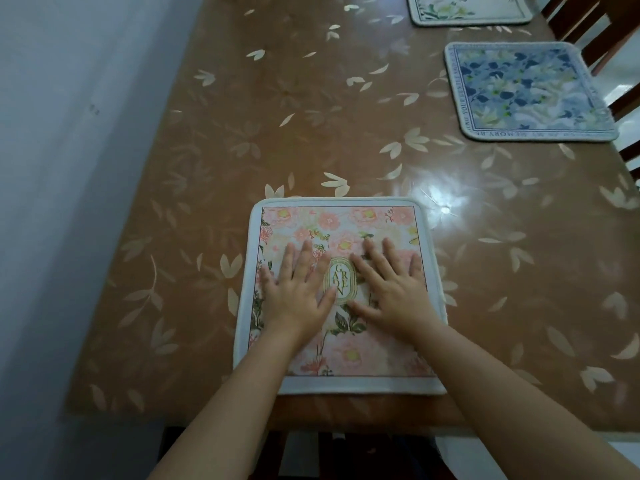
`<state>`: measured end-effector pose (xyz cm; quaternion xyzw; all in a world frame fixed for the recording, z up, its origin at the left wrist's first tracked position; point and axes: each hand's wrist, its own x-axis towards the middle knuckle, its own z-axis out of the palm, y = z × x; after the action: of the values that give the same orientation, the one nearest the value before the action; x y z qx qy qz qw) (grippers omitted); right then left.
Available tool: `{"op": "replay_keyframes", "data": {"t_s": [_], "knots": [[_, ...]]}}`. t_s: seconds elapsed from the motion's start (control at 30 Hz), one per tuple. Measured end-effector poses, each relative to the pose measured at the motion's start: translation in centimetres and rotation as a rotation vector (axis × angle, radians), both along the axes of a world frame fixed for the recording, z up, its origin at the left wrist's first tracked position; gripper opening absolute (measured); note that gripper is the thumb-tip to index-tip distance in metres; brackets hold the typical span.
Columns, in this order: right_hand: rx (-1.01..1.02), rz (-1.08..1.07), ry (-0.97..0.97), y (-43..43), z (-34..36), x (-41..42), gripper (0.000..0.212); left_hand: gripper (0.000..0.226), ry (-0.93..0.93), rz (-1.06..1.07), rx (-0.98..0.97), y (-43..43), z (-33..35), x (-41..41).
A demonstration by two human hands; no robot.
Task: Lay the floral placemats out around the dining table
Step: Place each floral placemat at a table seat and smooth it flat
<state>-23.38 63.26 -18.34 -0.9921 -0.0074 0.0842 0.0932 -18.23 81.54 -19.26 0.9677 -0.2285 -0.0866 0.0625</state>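
Hands flat on pink placemat [341, 223], L hand [298, 289], R hand [393, 289], fingers [306, 252] spread

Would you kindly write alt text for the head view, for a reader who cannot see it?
The left hand and right hand press flat on a pink floral placemat at the near edge of a brown leaf-patterned table. A blue floral placemat and a pale placemat lie along its right side.

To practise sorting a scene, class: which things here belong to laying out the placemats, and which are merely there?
Part of the job: pink placemat, blue placemat, pale green placemat, dining table, left hand, right hand (both flat on the pink one).
Merely there: wooden chairs, wall.
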Motion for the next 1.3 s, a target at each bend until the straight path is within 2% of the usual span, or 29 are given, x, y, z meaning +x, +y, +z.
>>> {"op": "replay_keyframes", "data": {"t_s": [0.23,0.43,0.6,0.8,1.13,1.3], "knots": [[0.04,-0.063,-0.051,-2.2,-0.4,6.9,0.074,0.051,-0.005,0.009,-0.018,-1.8,-0.1,6.4],[0.035,-0.196,-0.066,-2.5,-0.4,7.1,0.071,0.052,-0.025,0.021,-0.006,-0.9,0.0,9.3],[-0.002,-0.15,-0.04,-2.7,-0.1,3.5,0.076,0.059,-0.041,0.05,-0.052,0.4,-0.1,6.2],[0.012,-0.101,0.0,-1.8,0.3,-1.8,0.075,0.07,-0.028,0.03,-0.003,2.2,-0.1,0.9],[-0.01,-0.097,0.047,0.4,0.6,-7.4,0.079,0.075,0.013,0.015,0.038,4.1,0.5,-5.9],[-0.005,-0.065,0.022,1.3,0.7,-9.5,0.08,0.073,-0.004,-0.004,-0.022,4.6,0.7,-8.3]]}}
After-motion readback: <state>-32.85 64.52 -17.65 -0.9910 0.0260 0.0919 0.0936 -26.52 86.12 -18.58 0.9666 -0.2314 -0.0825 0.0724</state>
